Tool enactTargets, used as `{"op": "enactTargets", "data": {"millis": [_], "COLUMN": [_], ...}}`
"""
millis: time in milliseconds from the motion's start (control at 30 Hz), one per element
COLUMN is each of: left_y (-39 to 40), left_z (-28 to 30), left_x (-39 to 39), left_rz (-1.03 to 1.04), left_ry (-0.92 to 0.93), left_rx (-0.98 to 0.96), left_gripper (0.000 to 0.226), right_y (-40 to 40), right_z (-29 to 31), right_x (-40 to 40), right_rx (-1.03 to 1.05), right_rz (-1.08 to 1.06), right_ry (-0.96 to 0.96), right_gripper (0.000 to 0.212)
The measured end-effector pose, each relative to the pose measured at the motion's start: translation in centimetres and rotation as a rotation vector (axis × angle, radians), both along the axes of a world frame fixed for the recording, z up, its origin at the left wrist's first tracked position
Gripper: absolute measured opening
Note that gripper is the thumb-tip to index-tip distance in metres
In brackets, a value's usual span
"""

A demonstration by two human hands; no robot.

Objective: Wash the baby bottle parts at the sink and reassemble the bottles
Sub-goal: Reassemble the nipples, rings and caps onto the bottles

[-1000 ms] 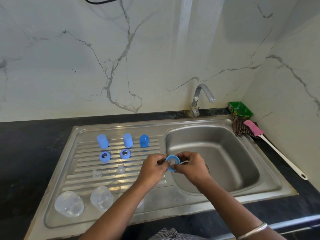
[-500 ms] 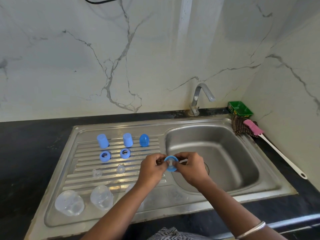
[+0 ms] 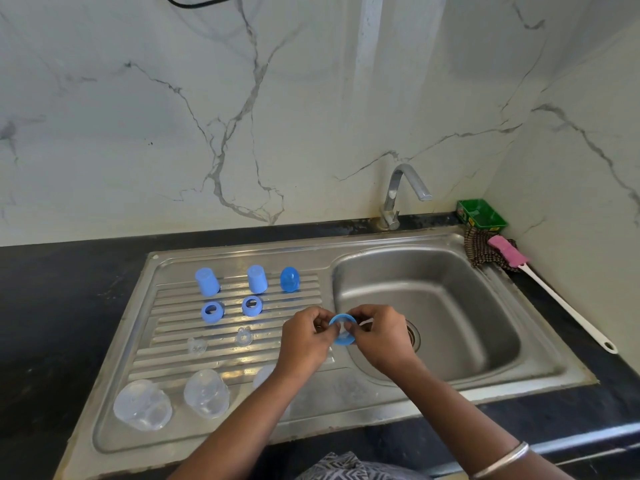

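Hands, left hand (image 3: 304, 337) and right hand (image 3: 379, 336), pinch blue ring (image 3: 341, 329) above sink (image 3: 450, 382).

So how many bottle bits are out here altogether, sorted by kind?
Blue caps: 3, at and
Blue collar rings: 3, two on the drainboard and one held in both hands
Clear teats: 2, at and
Clear bottle bodies: 3, at, and one mostly hidden by the left forearm
Total: 11
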State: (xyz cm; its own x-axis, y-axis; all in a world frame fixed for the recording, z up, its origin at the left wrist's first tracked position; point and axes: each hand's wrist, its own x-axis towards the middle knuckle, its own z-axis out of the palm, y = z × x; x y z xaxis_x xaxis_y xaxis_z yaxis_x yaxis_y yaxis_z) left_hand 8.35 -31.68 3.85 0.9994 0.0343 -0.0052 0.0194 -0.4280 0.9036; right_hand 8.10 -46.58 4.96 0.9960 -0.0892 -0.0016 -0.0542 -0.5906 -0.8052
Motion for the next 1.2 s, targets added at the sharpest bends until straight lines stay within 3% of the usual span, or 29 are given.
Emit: {"op": "enactTargets", "data": {"millis": [200,367,500,567,633,700,767,900,1100,1200], "left_y": [0.4,-0.1,0.2,0.3,0.4,0.4,0.5,0.4,0.3,-0.1], "left_z": [0.0,-0.1,-0.3,-0.2,0.0,0.5,0.9,1.4,2.4,2.8], "left_x": [0.1,-0.2,-0.3,-0.3,-0.2,-0.1,-0.1,0.0,0.2,0.0], "left_rz": [-0.066,-0.090,-0.088,-0.071,-0.040,-0.019,0.006,0.051,-0.017,0.005], "left_ry": [-0.019,0.000,-0.011,-0.006,0.094,0.250,0.365,0.493,0.464,0.354], "left_rx": [-0.044,-0.051,-0.025,-0.030,-0.181,-0.442,-0.644,-0.936,-0.884,-0.720], "left_gripper": [0.008,0.009,0.010,0.012,0.016,0.020,0.024,0.018,0.011,0.010], "right_y": [-0.6,-0.3,-0.4,-0.6,-0.6,-1.0,-1.3,-1.7,-1.1,-1.1], "right_z": [0.6,-0.1,-0.2,0.0,0.4,0.5,0.4,-0.2,-0.4,-0.2], "right_x": [0.1,0.0,0.0,-0.1,-0.2,-0.1,0.0,-0.1,-0.4,-0.6], "right_rx": [0.052,-0.053,0.001,0.163,0.429,0.556,0.518,0.217,0.316,0.256], "right_rz": [0.054,0.016,0.026,0.060,0.114,0.164,0.211,0.188,0.125,0.093], "right_ry": [0.034,0.016,0.036,0.069,0.121,0.123,0.084,-0.072,-0.178,-0.315], "right_gripper": [0.007,0.013,0.007,0.007,0.016,0.034,0.044,0.041,0.020,0.019]}}
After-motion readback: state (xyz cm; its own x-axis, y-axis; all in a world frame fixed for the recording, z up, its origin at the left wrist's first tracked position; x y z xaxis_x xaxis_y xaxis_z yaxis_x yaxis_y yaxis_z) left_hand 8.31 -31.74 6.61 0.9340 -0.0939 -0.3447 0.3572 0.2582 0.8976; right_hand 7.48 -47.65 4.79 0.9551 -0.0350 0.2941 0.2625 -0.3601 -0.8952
